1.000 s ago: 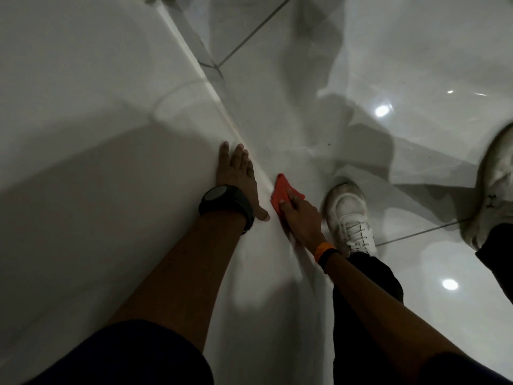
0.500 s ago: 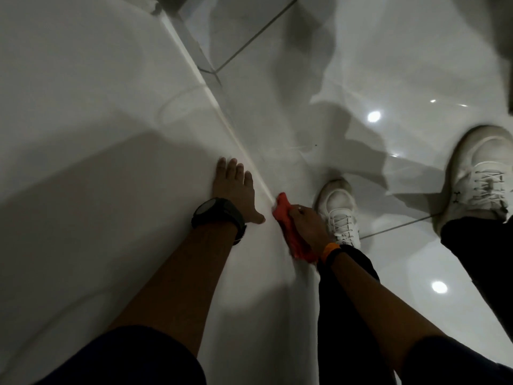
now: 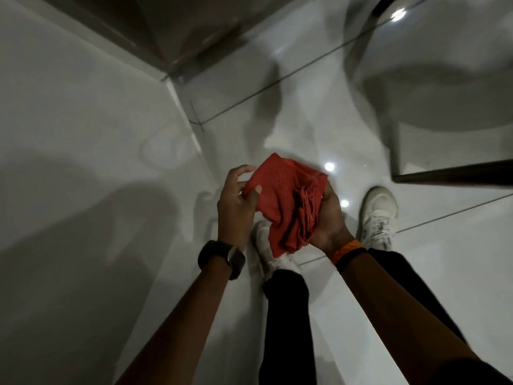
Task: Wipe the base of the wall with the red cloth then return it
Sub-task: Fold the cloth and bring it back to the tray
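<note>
Your left hand [image 3: 236, 207] pinches one edge of the red cloth [image 3: 283, 201] between thumb and curled fingers, while your right hand [image 3: 329, 218] cups the bunched, fringed side from underneath, fingers closed up around it. The cloth is held up in the air between both hands, clear of the wall and the floor, crumpled rather than folded flat. Most of your right palm and fingers are hidden behind the fabric, so you can only see the heel of that hand and the wrist with its orange band [image 3: 347, 250]. A black watch [image 3: 222, 258] sits on your left wrist. Below the cloth, one white shoe [image 3: 266, 254] is partly covered by the hanging fabric; the other white shoe [image 3: 379, 215] stands to the right in full view. The pale wall [image 3: 83, 120] fills the left side and meets the glossy tiled floor [image 3: 416, 273] along a slanted seam. The picture is dim and smeared, and the dark shapes at the upper right, cut off by the edge, are too blurred to name.
</note>
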Available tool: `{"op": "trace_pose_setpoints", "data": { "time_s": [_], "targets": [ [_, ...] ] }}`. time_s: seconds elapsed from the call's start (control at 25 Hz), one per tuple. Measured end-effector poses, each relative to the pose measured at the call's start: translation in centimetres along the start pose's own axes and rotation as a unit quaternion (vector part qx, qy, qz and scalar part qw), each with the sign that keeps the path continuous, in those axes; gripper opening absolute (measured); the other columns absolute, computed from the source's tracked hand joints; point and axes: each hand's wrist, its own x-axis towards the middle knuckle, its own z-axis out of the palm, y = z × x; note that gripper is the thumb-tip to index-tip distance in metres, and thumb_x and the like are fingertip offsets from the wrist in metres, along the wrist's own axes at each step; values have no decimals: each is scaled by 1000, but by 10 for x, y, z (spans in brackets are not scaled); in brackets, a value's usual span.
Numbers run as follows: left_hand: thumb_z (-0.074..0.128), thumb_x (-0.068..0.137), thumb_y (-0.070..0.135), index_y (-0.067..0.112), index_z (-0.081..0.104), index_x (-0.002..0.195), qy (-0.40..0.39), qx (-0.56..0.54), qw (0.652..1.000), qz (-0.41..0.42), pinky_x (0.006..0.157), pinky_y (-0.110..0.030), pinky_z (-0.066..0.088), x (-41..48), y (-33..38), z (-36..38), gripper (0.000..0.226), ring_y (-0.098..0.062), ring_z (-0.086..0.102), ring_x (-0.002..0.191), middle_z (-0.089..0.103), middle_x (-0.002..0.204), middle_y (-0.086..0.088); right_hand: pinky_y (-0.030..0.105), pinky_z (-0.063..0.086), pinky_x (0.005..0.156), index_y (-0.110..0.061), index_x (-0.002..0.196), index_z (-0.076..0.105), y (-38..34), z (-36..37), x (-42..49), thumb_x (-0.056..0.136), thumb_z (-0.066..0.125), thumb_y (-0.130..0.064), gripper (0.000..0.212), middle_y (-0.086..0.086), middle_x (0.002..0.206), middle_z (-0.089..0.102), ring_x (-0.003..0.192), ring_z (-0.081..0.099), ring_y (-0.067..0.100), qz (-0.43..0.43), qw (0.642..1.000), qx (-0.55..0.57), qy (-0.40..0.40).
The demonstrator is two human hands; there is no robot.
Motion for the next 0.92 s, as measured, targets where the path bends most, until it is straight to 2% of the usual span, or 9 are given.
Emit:
{"op": "trace_pose_setpoints", "data": {
  "time_s": [0.12, 0.24, 0.4, 0.52, 0.6, 0.68, 0.76, 0.84, 0.92],
  "targets": [
    [64, 95, -1, 18, 64, 98, 68, 93, 973, 201, 69, -23, 53, -20, 81, 19, 19, -10, 65, 85, 66, 95, 0, 53, 40, 122, -19, 151, 51, -51, 50, -50, 100, 33, -72, 77, 13, 155, 55, 141, 54, 32, -47, 995, -89, -6],
    [68, 92, -4, 8, 76, 99, 79, 158, 914, 366, 75, -10, 50, -38, 176, 31, 17, -10, 62, 87, 64, 99, -7, 59, 56, 103, -40, 141, 58, -102, 94, -115, 99, 52, -56, 45, 0, 140, 70, 128, 68, 25, -159, 954, -254, -29],
    [69, 93, -2, 14, 75, 111, 2, 141, 866, 480, 81, -13, 55, -63, 292, 55, 25, -9, 65, 95, 64, 105, -7, 60, 59, 101, -38, 152, 36, -166, 127, -193, 74, 88, -20, 96, 4, 144, 64, 128, 68, 27, -339, 853, -396, -20],
    [66, 97, 4, 28, 70, 111, -130, 68, 878, 455, 85, -18, 57, -75, 363, 86, 29, -9, 66, 106, 66, 109, 1, 55, 57, 105, -39, 161, 11, -215, 139, -248, 66, 95, -14, 129, 1, 156, 49, 139, 58, 18, -416, 808, -417, -10],
    [65, 97, 5, 29, 70, 107, -204, 45, 874, 438, 89, -21, 57, -74, 397, 114, 27, -10, 68, 109, 70, 108, 5, 33, 55, 107, -32, 162, 7, -250, 137, -278, 69, 94, -6, 131, -8, 158, 44, 143, 51, 4, -465, 766, -443, 6],
    [63, 97, 2, 21, 71, 103, -283, 25, 874, 394, 92, -19, 54, -66, 416, 143, 22, -4, 69, 107, 73, 104, 10, 20, 54, 103, -31, 154, 31, -286, 134, -301, 69, 94, -6, 109, -17, 145, 58, 133, 58, -1, -476, 753, -453, 30],
    [62, 97, 5, 19, 73, 103, -336, -47, 891, 302, 94, -23, 55, -56, 426, 170, 18, -5, 69, 110, 74, 105, 11, 25, 61, 96, -28, 130, 61, -323, 127, -316, 69, 93, -19, 69, -12, 121, 76, 115, 72, 5, -460, 740, -488, 44],
    [62, 98, 6, 16, 73, 108, -299, -72, 916, 256, 98, -28, 56, -41, 426, 197, 18, -8, 67, 114, 72, 112, 7, 22, 64, 75, -24, 115, 71, -353, 115, -316, 77, 89, -23, 42, -6, 103, 83, 92, 80, 10, -441, 745, -498, 54],
    [60, 99, 2, 14, 72, 117, -199, 62, 935, 287, 105, -26, 52, -24, 420, 222, 25, -6, 63, 117, 69, 120, 4, 27, 65, 71, -19, 119, 70, -374, 104, -301, 85, 86, -25, 38, -2, 103, 82, 87, 80, 13, -419, 738, -518, 100]
  ]
}}
